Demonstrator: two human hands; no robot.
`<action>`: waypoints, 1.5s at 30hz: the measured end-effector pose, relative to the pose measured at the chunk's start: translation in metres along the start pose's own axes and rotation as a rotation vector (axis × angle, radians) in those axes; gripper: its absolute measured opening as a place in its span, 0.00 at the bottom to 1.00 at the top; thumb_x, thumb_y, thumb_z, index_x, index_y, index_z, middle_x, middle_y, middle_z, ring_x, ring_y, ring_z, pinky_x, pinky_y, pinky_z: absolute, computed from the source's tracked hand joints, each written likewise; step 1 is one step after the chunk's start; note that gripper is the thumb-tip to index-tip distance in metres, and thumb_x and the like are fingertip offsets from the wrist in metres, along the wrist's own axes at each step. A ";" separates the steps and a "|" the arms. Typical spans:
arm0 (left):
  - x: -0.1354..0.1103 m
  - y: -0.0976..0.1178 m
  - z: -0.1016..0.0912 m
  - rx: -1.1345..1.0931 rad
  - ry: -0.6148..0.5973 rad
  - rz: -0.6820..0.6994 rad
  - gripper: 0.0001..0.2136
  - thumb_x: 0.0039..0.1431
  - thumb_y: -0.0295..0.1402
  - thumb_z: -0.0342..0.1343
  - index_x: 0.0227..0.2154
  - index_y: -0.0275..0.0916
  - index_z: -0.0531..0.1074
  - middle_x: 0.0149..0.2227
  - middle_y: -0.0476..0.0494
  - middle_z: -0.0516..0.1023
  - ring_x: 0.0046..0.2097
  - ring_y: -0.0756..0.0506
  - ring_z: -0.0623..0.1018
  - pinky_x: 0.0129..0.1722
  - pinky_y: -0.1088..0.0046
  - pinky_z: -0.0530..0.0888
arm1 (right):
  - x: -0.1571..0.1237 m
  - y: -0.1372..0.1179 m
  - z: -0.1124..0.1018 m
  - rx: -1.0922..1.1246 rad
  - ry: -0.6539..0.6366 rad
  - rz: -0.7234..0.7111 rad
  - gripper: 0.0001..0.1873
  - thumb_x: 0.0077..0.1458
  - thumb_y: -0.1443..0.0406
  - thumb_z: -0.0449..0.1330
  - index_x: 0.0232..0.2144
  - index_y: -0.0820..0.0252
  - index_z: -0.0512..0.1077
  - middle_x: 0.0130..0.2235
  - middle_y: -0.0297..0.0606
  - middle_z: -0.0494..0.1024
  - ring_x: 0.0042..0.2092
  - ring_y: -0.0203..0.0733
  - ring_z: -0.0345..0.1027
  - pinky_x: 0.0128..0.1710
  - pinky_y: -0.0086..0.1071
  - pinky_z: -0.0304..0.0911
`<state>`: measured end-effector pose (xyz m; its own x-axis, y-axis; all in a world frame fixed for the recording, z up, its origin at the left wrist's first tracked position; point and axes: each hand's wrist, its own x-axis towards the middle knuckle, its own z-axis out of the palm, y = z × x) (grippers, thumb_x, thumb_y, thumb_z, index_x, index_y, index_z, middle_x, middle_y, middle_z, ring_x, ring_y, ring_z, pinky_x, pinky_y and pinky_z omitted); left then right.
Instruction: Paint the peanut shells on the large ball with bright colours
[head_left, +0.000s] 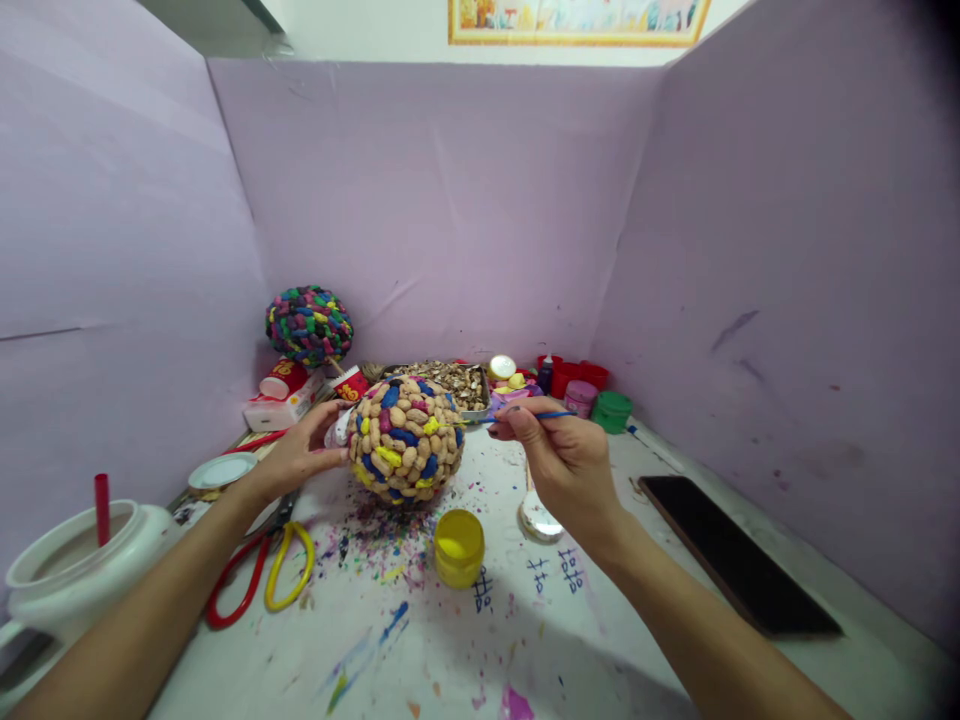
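A ball covered in peanut shells (407, 438) sits in the middle, some shells painted blue, yellow and magenta, many bare tan. My left hand (304, 450) grips a white piece, perhaps a cup (339, 430), at the ball's left side. Between the pinched fingers of my right hand (559, 450) is a thin blue paintbrush (517, 416), its tip at the ball's right side; whether it touches a shell I cannot tell. In front of the ball stands an uncapped jar of yellow paint (459, 548).
Scissors (259, 575) with red and yellow handles lie left, near a white pot (82, 560). A phone (735, 550) lies right. Behind are a tray of shells (450, 380), a green paint jar (612, 411) and a finished-looking colourful ball (309, 325). Purple panels surround the paint-spattered table (420, 650).
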<state>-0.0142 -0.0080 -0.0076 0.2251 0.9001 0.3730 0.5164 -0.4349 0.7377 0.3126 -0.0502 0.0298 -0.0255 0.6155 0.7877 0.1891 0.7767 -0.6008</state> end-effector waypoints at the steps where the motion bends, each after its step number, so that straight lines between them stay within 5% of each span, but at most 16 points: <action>1: 0.000 0.000 0.000 0.004 0.001 -0.001 0.34 0.46 0.47 0.61 0.55 0.39 0.60 0.58 0.35 0.66 0.60 0.32 0.65 0.55 0.56 0.67 | 0.000 0.000 0.001 -0.009 -0.006 -0.005 0.11 0.60 0.63 0.55 0.29 0.60 0.74 0.30 0.35 0.79 0.30 0.35 0.74 0.31 0.31 0.73; 45: 0.000 0.004 0.001 0.056 0.008 -0.010 0.34 0.45 0.46 0.60 0.55 0.40 0.60 0.59 0.34 0.66 0.60 0.32 0.65 0.54 0.55 0.68 | -0.003 0.001 0.005 -0.097 -0.077 -0.010 0.12 0.60 0.64 0.53 0.28 0.59 0.74 0.29 0.37 0.78 0.32 0.39 0.73 0.31 0.33 0.69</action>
<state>-0.0114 -0.0098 -0.0050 0.2129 0.9040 0.3708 0.5643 -0.4235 0.7087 0.3074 -0.0506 0.0264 -0.1019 0.6194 0.7784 0.2822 0.7684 -0.5744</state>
